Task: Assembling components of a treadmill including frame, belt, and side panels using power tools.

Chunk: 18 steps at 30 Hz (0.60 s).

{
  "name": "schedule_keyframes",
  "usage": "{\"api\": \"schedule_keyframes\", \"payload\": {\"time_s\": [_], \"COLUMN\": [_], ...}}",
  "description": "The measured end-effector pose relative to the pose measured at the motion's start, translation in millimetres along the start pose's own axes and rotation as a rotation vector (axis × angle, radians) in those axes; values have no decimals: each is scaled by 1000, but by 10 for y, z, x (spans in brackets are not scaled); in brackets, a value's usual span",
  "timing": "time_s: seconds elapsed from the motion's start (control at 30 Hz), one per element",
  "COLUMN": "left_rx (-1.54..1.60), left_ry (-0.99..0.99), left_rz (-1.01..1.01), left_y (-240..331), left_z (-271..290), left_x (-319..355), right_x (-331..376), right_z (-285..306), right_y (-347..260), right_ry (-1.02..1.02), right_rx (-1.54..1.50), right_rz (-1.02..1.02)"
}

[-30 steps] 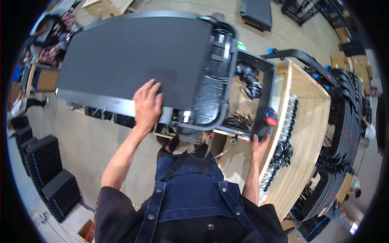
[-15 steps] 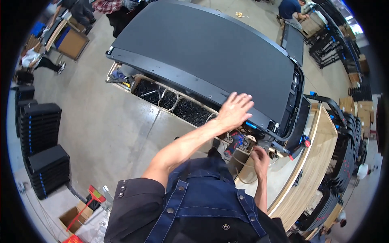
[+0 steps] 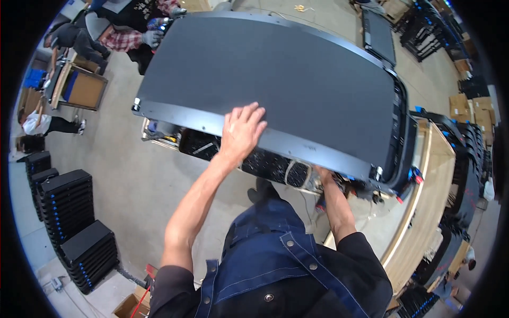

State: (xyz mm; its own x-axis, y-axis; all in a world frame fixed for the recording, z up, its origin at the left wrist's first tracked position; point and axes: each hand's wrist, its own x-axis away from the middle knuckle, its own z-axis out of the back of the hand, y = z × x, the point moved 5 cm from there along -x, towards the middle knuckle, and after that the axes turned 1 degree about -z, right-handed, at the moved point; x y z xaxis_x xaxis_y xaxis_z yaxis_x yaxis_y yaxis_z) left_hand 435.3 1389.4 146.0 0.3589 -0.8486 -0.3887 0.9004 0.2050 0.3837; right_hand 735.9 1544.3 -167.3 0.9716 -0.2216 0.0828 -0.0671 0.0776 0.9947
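Blue apron (image 3: 265,265) at the lower edge, both forearms reaching up from it. Left hand (image 3: 241,132) lies flat on the near edge of the big dark panel (image 3: 275,74), fingers spread, palm down, nothing pinched. Right hand (image 3: 321,172) goes under the panel's near edge; its grip is hidden, cannot tell. The panel rests tilted over a cart (image 3: 254,159) of black parts, just above the concrete floor (image 3: 122,175). Right of it, a pale wooden surface (image 3: 429,196). Left, stacks of black trays (image 3: 74,222). Far off, other people (image 3: 127,32) beside the panel's far corner.
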Motion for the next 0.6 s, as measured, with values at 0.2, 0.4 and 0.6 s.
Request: {"api": "schedule_keyframes", "payload": {"time_s": [0.2, 0.4, 0.6], "left_rx": [2, -99, -107], "left_ry": [24, -28, -98], "left_rz": [55, 86, 106], "left_y": [-338, -380, -456], "left_z": [-68, -5, -130], "left_x": [234, 148, 98], "right_x": [483, 823, 723], "right_z": [550, 788, 842], "right_y": [-148, -117, -99], "right_ry": [96, 85, 41], "right_rx": [-30, 42, 202], "right_rz": [-11, 73, 266]}}
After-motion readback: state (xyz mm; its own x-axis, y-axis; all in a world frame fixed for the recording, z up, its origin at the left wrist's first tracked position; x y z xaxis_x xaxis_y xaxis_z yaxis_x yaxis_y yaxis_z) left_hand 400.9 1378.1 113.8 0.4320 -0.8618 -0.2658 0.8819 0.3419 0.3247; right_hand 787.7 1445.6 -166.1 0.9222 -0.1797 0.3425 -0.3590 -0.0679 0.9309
